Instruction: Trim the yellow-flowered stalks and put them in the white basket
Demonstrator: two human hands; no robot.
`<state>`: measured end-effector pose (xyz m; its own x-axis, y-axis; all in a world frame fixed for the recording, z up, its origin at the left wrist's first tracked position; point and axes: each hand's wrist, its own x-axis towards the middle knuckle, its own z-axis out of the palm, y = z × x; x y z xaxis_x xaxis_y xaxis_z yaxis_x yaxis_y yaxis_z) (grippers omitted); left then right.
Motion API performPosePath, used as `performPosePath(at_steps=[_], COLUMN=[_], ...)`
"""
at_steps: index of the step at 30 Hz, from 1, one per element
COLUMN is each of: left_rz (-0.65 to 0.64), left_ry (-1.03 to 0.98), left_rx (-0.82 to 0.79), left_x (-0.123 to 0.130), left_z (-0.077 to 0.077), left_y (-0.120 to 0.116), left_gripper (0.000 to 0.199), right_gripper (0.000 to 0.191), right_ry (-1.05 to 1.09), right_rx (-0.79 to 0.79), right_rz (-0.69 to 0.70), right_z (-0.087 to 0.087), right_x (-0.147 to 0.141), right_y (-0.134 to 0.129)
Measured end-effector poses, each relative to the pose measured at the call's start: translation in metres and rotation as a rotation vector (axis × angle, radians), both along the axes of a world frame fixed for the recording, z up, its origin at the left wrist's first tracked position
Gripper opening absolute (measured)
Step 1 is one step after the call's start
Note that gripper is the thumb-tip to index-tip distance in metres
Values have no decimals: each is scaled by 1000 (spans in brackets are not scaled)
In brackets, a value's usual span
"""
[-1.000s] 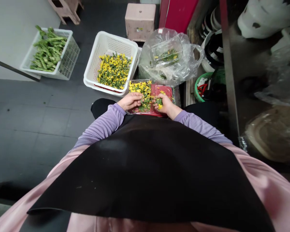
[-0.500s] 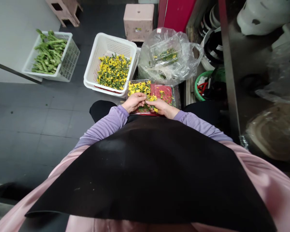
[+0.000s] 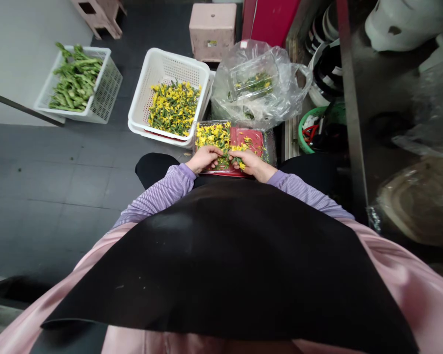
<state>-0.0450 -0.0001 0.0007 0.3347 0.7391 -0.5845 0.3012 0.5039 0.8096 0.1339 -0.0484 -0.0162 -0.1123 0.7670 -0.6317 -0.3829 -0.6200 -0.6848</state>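
Note:
My right hand [image 3: 254,164] is closed around a few yellow flowers [image 3: 241,165] on green stems, low over a red surface [image 3: 257,137] with loose flowers scattered on it. To its left, a clear plastic box [image 3: 197,142] holds many small yellow flowers [image 3: 213,132] with green stems. Over the near part of this box, my left hand [image 3: 204,159] has its fingertips pinched together; what they hold, if anything, is too small to make out. A small gap separates the two hands.
Beyond the box stands a white basket [image 3: 137,109] with more yellow flowers. A clear plastic bag [image 3: 221,105] with a plastic box lies to its right. Green stalks fill another white basket [image 3: 112,81] at left. A pink stool [image 3: 212,32] and a metal table edge [image 3: 350,98] flank the space.
My hands were together at the fingertips and have moved apart. The left hand has dropped slightly toward the near part of the box; the right still holds flowers.

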Motion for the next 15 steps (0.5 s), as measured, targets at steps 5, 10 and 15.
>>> performPosePath(at_steps=[5, 10, 15], left_rz=[-175, -264, -428], left_ry=[-8, 37, 644], left_rx=[82, 206, 615], left_x=[8, 9, 1], left_z=[2, 2, -10], left_y=[-11, -9, 8], left_gripper=[19, 21, 34], right_gripper=[22, 21, 18], right_ry=[23, 94, 224], right_rx=[34, -32, -131], right_rz=[-22, 20, -143], right_z=[-2, 1, 2], right_x=[-2, 0, 21], right_y=[2, -1, 1])
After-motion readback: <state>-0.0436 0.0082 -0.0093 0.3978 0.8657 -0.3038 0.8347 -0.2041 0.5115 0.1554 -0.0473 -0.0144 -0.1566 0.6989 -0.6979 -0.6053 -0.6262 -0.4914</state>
